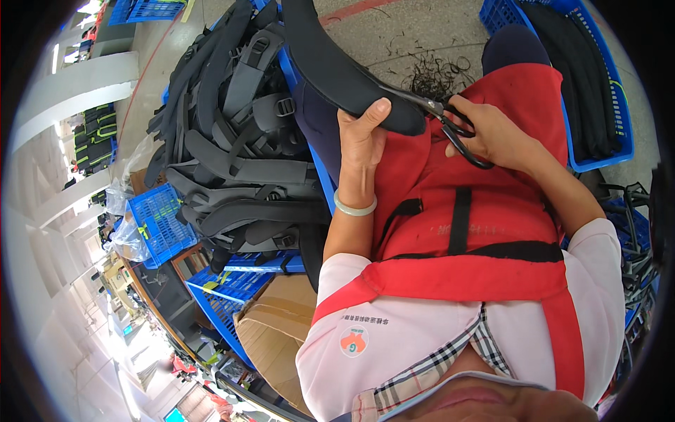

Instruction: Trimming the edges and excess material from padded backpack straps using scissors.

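Note:
A long black padded shoulder strap (pixel 330 74) lies across my lap, curving up and away from me. My left hand (pixel 363 137) is closed on its near end, the thumb on top and the fingers underneath, partly hidden. My right hand (pixel 496 137) grips the black-handled scissors (pixel 458 146) by their finger loops. The scissor blades point left along the strap's edge, close to my left thumb. Whether they are cutting anything I cannot tell. A red apron (pixel 485 281) covers my lap beneath both hands.
Beside me on the left is a large heap of dark grey and black straps (pixel 246 169) with buckles. At the right stands a blue crate (pixel 622 151) with long black pieces. Dark scraps (pixel 439 74) litter the floor ahead. A cardboard box (pixel 278 316) and another blue crate (pixel 160 228) are at the left.

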